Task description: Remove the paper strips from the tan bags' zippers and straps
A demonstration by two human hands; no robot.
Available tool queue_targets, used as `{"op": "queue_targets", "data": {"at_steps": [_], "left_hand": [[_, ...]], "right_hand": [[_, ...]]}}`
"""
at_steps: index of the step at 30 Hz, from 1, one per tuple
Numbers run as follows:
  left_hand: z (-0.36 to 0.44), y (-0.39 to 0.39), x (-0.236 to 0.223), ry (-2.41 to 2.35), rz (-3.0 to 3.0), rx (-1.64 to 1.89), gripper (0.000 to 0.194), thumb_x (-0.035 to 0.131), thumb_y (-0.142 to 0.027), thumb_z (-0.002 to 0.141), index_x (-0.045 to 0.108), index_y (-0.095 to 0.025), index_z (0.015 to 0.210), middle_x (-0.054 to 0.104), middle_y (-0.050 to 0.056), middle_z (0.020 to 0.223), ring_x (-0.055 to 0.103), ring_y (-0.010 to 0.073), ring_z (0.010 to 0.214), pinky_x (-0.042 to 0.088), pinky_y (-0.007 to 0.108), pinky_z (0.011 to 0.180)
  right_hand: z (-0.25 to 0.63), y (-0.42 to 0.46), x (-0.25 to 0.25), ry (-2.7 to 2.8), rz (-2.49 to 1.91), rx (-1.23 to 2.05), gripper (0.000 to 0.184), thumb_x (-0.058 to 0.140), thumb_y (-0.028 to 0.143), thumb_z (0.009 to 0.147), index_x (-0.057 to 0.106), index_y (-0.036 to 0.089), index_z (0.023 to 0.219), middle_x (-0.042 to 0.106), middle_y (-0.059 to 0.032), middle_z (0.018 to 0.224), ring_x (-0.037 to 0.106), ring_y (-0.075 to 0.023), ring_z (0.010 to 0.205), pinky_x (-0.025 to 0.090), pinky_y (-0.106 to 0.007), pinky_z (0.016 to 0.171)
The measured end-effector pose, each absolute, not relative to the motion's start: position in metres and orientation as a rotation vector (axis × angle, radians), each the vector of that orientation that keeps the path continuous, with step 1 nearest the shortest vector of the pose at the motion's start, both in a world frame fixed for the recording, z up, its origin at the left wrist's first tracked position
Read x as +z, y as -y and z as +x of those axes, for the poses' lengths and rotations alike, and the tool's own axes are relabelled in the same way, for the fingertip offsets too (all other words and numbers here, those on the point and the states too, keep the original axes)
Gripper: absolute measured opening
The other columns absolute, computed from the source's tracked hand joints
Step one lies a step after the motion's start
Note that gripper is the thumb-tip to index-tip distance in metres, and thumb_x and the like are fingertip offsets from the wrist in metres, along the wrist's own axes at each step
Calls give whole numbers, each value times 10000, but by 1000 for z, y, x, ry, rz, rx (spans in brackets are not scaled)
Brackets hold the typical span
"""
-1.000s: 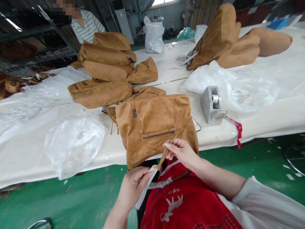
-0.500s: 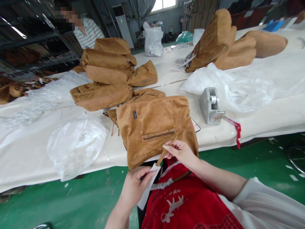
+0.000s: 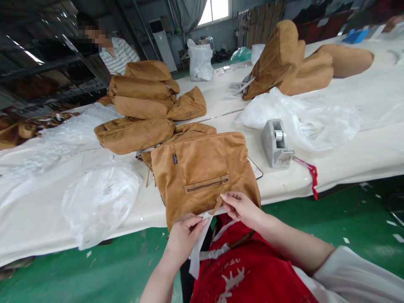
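Observation:
A tan leather bag (image 3: 202,158) lies at the table's front edge, its zipped pocket (image 3: 207,184) facing up. Below that pocket, my right hand (image 3: 241,208) pinches a narrow tan strap (image 3: 217,206). My left hand (image 3: 184,235) is closed on a strip of white paper (image 3: 198,250) whose upper end meets the strap's lower end. Whether the paper is wrapped around the strap or only laid against it, I cannot tell. Close by, over the red apron (image 3: 240,261), hangs another strap end with white wrapping (image 3: 215,252).
Several tan bags (image 3: 135,134) are piled behind on the left, more (image 3: 277,63) at the back right. A grey tape dispenser (image 3: 274,145) stands right of the bag. Clear plastic bags (image 3: 102,202) lie on the white table (image 3: 34,219). A person in a striped shirt (image 3: 120,52) is behind.
My hands have drawn slightly closer together, and less of the strap shows between them. The white paper now hangs more steeply. The whole view has shifted a little.

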State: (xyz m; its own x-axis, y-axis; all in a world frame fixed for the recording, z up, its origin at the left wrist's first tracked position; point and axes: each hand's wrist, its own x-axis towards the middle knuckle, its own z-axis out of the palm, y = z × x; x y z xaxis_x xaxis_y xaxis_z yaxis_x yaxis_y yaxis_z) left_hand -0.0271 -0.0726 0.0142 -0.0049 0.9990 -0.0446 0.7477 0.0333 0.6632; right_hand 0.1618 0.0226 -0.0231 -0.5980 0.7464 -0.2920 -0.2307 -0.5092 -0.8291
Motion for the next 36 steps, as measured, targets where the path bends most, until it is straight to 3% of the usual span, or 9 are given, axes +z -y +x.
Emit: {"op": "queue_targets", "data": {"at_steps": [4,8,12,15,19,27,32,36], "left_hand": [[-14,63,21,-1837,1727,606,346,507,-444,869,702,-206,711,630,5,642,583,124,624,433,219,586],[-8,48,22,-1898,1724,567,367,490,-451,873,704,-203,708,631,5,640,576,130,628,425,226,598],[-5,33,21,-1935,1728,504,383,488,-463,867,693,-200,678,618,5,624,578,139,624,409,232,588],[-2,21,19,-1940,1744,495,384,480,-464,869,694,-204,682,606,2,623,573,138,619,393,231,581],[5,6,16,-1918,1755,493,386,472,-465,872,703,-200,712,617,8,641,574,143,631,395,236,597],[15,-12,17,-1951,1736,467,376,476,-457,866,711,-194,738,647,13,671,577,149,645,396,242,622],[19,-16,17,-1965,1686,458,372,465,-438,873,717,-194,748,661,8,680,580,145,655,394,235,632],[20,-16,13,-1985,1676,475,386,461,-450,870,706,-192,720,666,9,664,586,150,646,406,234,630]], "right_hand": [[154,-25,-28,1309,-967,2047,391,603,526,793,492,191,624,466,75,419,370,-54,305,257,-176,315],[162,-26,-23,1706,-984,1860,280,547,425,853,564,197,692,575,38,524,468,-78,355,334,-195,370],[184,-34,-12,1841,-1019,1246,146,536,287,867,655,216,912,664,-37,780,601,-156,632,457,-266,591],[194,-45,-15,1838,-1015,1023,325,509,161,848,595,230,1154,625,-81,1027,609,-198,858,482,-334,785],[193,-58,-29,1853,-941,1064,455,490,63,805,563,237,1219,585,-79,1050,592,-197,941,473,-358,885],[193,-67,-37,1807,-719,1236,364,472,67,834,638,232,1113,643,-52,991,608,-169,918,483,-314,855],[194,-66,-42,1725,-798,1287,331,472,98,851,597,207,1138,657,-45,988,620,-152,875,498,-283,792],[195,-68,-43,1800,-735,1222,339,474,46,814,644,205,1059,655,-43,969,613,-150,898,482,-282,836]]}}
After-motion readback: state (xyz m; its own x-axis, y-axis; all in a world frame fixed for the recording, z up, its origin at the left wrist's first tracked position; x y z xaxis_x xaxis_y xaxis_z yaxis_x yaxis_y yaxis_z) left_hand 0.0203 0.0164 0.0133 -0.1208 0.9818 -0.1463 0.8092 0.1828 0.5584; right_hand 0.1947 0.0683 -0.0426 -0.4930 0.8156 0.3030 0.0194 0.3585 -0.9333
